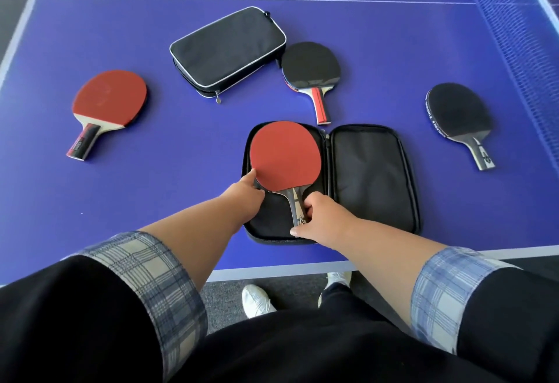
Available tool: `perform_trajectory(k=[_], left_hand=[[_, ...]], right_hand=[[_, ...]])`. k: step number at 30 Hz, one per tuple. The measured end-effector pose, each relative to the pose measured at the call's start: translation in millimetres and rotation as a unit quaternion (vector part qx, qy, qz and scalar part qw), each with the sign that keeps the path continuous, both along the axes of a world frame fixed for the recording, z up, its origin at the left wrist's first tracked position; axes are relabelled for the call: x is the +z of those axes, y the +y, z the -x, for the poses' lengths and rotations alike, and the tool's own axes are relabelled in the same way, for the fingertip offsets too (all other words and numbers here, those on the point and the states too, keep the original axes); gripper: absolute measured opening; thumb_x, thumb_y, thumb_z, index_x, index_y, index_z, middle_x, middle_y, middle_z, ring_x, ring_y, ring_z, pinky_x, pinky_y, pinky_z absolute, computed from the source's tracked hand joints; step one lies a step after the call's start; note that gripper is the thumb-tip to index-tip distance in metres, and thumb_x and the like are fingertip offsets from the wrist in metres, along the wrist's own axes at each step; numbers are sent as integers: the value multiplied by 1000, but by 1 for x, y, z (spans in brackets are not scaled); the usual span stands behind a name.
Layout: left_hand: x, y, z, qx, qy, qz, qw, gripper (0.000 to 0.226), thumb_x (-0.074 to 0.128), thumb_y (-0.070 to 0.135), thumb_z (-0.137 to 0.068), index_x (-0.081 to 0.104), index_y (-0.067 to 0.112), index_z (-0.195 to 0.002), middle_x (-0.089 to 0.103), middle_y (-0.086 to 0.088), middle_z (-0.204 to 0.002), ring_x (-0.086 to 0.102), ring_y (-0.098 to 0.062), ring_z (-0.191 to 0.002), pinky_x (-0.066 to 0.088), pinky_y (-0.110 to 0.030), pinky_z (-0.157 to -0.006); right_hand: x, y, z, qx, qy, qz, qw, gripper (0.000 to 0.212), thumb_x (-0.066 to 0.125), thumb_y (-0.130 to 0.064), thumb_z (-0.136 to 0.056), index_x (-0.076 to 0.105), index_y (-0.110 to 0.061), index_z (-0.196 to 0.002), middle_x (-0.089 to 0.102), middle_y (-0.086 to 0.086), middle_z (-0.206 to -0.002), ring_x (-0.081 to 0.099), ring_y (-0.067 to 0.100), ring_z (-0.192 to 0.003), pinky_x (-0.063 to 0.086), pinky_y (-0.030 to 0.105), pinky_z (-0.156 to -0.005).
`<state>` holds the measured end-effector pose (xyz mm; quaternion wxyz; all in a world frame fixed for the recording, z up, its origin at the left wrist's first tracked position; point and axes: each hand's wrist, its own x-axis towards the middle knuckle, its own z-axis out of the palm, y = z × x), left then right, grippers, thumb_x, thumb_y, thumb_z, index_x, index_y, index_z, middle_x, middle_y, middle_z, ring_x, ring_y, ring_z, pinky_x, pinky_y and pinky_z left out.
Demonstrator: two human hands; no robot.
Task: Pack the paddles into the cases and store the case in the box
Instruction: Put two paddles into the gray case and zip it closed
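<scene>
Nothing could be read with certainty. White lettering ran along the edge tape of the black paddle [458, 113], well right of the right hand's fingers [308, 211], too small to decipher. The handle of the red paddle [110, 96], far left of the left hand's fingers [250, 174], bore pale print, possibly a brand, blurred.

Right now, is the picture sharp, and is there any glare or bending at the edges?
Head view: the open case and the red paddle in it are sharp; wide-angle bending curves the table edges and net; bright glare washes the far right corner.
</scene>
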<state>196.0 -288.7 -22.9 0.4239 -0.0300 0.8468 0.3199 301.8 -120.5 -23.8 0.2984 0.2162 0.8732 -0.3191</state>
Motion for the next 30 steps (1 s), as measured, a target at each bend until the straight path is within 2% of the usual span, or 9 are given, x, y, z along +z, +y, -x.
perform_trajectory(k=[4, 8, 10, 12, 15, 19, 24, 27, 30], left_hand=[[5, -4, -5, 44, 41, -38, 997, 55, 37, 18, -95, 34, 32, -147, 63, 5, -102, 59, -19, -79, 50, -34, -69], [10, -15, -3, 48, 51, -34, 997, 57, 40, 21, -91, 33, 30, -147, 63, 8, -115, 65, -20, -89, 53, -33, -68], [17, -20, -1, 5, 70, -19, 997, 56, 41, 22, -90, 36, 34, -145, 62, 8, -120, 64, -18, -91, 53, -32, -69], [25, -21, -3, -70, 106, 6, 992, 56, 42, 22, -91, 36, 35, -145, 57, 3, -132, 61, -22, -101, 53, -35, -80], [33, -13, -8, -146, 134, 16, 980, 56, 41, 22, -96, 30, 32, -150, 45, -2, -146, 57, -28, -113, 49, -35, -84], [28, 9, -3, -216, 140, 22, 966, 57, 39, 18, -97, 29, 29, -152, 30, -1, -157, 39, -27, -136, 41, -45, -104], [22, 40, 8, -232, 148, 39, 961, 55, 42, 21, -98, 31, 32, -151, 31, 0, -156, 36, -27, -138, 41, -46, -103], [20, 64, 28, -224, 173, 86, 955, 51, 41, 30, -97, 36, 33, -147, 55, -2, -136, 50, -29, -122, 50, -45, -91], [23, 96, 51, -127, 191, 59, 971, 45, 42, 31, -97, 44, 29, -142, 64, -1, -123, 60, -26, -106, 54, -41, -83]], right_hand=[[9, 4, 3, -1, 50, -50, 998, 54, 71, -54, -80, 53, -20, -118, 58, -1, -111, 62, 20, -93, 54, 41, -84], [21, 7, 15, 44, 140, -96, 984, 59, 60, -40, -93, 40, -24, -146, 41, 5, -148, 44, 28, -132, 42, 45, -106], [22, 6, 20, 107, 119, -107, 981, 70, 56, -40, -96, 23, -26, -156, 21, 4, -163, 25, 30, -146, 33, 49, -113], [20, 4, 25, 152, 88, -122, 977, 77, 54, -43, -97, 11, -28, -159, 6, 3, -168, 11, 28, -152, 27, 51, -116], [12, 4, 34, 174, 77, -145, 971, 78, 51, -47, -97, 8, -29, -159, 0, 2, -169, 5, 26, -153, 25, 50, -117], [0, 17, 43, 209, 74, -185, 957, 71, 51, -51, -95, 25, -29, -157, 17, 3, -166, 17, 26, -151, 31, 46, -116], [19, 41, 61, 217, 105, -167, 956, 51, 53, -47, -94, 51, -32, -143, 43, -5, -152, 40, 24, -137, 39, 42, -108], [24, 63, 82, 94, 158, -90, 979, 42, 58, -39, -94, 60, -26, -134, 56, -2, -138, 52, 24, -126, 45, 43, -104], [28, 89, 111, -21, 184, -42, 982, 36, 59, -31, -94, 64, -21, -128, 60, 5, -129, 59, 23, -114, 46, 32, -96]])
